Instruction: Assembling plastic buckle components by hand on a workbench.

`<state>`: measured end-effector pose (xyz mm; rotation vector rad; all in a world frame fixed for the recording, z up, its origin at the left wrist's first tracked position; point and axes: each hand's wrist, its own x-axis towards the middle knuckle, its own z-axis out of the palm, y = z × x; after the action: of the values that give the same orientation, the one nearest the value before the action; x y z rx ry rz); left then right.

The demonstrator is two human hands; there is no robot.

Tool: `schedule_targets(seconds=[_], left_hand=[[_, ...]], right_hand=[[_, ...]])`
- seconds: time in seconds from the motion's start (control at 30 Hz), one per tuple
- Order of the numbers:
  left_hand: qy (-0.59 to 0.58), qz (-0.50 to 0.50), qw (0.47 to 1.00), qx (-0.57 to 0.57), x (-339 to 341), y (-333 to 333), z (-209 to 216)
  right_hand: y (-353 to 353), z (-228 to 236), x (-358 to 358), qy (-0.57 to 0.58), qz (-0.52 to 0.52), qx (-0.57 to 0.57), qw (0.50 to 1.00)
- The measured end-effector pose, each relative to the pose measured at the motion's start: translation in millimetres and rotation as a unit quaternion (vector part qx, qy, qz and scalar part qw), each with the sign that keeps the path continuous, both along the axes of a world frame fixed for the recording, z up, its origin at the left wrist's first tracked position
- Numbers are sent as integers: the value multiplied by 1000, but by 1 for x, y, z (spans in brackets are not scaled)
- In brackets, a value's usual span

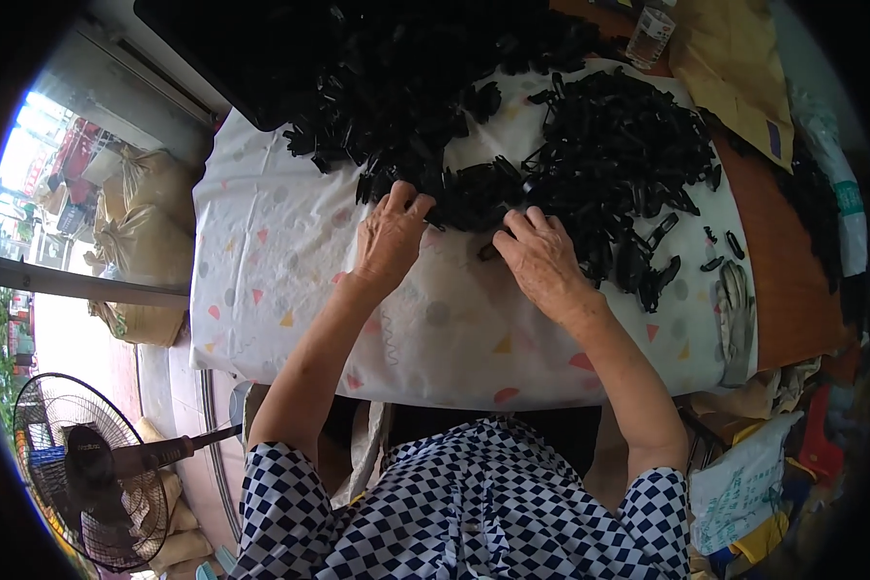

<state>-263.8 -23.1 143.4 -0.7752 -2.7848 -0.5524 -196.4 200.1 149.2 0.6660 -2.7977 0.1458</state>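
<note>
Many small black plastic parts (619,145) lie heaped on a white patterned tablecloth (435,329). My left hand (390,237) is at the near edge of the left heap, its fingers curled down and closed among the parts. Whatever its fingertips grip is hidden by the hand. To the right, my right hand (539,256) reaches into the near side of the pile with fingers bent and closed. A dark looped part (489,252) shows beside its thumb, but I cannot tell what is between the fingers.
A large black container (213,48) stands at the far left. On the right lie grey work gloves (735,314), a few stray parts, and a brown paper sheet (735,68). A clear bottle (651,37) is at the back. A fan (92,469) stands lower left, near tied sacks (150,232).
</note>
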Motion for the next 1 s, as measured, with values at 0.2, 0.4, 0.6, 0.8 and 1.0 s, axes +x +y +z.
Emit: schedule_targets(seconds=[0.2, 0.4, 0.6, 0.8, 1.0], left_hand=[[-109, 0, 987, 123, 37, -13, 2], [-445, 12, 703, 554, 92, -29, 6], [-425, 14, 690, 586, 123, -30, 18], [-313, 23, 826, 469, 137, -42, 12], [-171, -28, 915, 365, 144, -50, 13]], right_hand=[[-9, 2, 10, -12, 20, -121, 992], [-28, 17, 34, -423, -25, -738, 524], [-45, 21, 49, -466, -41, -731, 497], [-62, 39, 61, -511, -8, -663, 548], [-66, 41, 66, -539, 17, -613, 577]])
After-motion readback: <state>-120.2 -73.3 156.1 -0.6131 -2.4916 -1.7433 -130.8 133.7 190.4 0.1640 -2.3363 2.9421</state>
